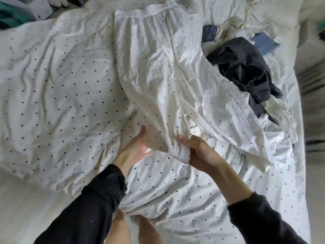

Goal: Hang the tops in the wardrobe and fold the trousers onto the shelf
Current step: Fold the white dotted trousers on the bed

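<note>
Folding of the trousers is being carried out, by the look of it, with hanging of any tops not yet being attempted here. White dotted trousers [154, 71] are being laid lengthwise on the bed [58, 88], the elastic waistband being turned toward the far edge and the leg ends toward the near edge. Their hems are being held by both hands: the right hand [197, 152] is being curled round the bunched hem, thumb on top, while the left hand [139, 147] is being kept nearly flat, fingers straight, under the cloth beside it. Dark trousers [246, 71] are being left in a heap near the right edge, just beside the white pair. Next, it is judged, the legs are needing to be laid one on the other and smoothed, then the hems brought up toward the waistband.
</note>
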`<state>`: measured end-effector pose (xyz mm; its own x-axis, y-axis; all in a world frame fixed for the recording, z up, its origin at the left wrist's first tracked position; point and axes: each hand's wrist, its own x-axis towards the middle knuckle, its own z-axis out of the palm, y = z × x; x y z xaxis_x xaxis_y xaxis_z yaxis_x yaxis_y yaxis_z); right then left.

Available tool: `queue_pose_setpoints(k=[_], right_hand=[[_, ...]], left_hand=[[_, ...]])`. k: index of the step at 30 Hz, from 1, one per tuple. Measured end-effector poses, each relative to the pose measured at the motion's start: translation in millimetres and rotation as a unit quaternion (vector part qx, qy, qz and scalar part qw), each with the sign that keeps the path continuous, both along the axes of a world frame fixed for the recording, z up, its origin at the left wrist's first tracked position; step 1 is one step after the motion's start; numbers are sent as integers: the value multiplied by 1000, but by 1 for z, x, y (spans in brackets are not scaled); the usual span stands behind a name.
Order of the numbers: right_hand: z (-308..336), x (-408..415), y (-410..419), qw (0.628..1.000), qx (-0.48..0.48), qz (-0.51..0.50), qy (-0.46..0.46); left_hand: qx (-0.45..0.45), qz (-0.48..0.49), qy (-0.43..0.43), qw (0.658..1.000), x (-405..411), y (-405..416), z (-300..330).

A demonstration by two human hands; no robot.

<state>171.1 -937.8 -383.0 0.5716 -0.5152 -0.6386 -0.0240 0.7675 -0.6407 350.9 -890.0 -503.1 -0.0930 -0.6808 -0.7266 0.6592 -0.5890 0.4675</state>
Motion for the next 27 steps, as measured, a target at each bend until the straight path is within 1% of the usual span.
queue_pose_setpoints(k=[2,4,6,8,10,12,14,17,20,21,23,25,27], right_hand=[[-1,1,-3,998,-43,4,39],[-6,-5,-5,986,-123,19,112],[-16,-17,-4,957,-206,68,192],[-26,-27,4,913,-277,148,260],[-37,-30,16,885,-313,205,276],[-42,-26,30,876,-333,213,277],[-41,-20,42,874,-350,176,286],[-25,-20,47,868,-381,115,297],[-8,-28,51,860,-387,125,308],[-3,-31,55,855,-384,137,320],[3,-34,60,855,-352,171,339],[6,-38,77,867,-326,190,327],[12,-41,95,884,-317,181,292]], left_hand=[[-22,52,-25,998,8,1,2],[-38,69,-118,990,13,9,16],[-55,98,-190,975,15,24,28],[-57,114,-228,965,17,46,34],[-77,94,-248,961,21,65,42],[-83,75,-261,959,26,79,47],[-92,74,-266,957,34,90,57],[-131,108,-250,953,44,98,74],[-165,101,-281,940,52,107,92],[-171,85,-299,935,54,113,97],[-161,29,-330,930,56,120,103],[-146,-30,-343,927,51,140,108],[-127,-60,-360,922,42,157,111]])
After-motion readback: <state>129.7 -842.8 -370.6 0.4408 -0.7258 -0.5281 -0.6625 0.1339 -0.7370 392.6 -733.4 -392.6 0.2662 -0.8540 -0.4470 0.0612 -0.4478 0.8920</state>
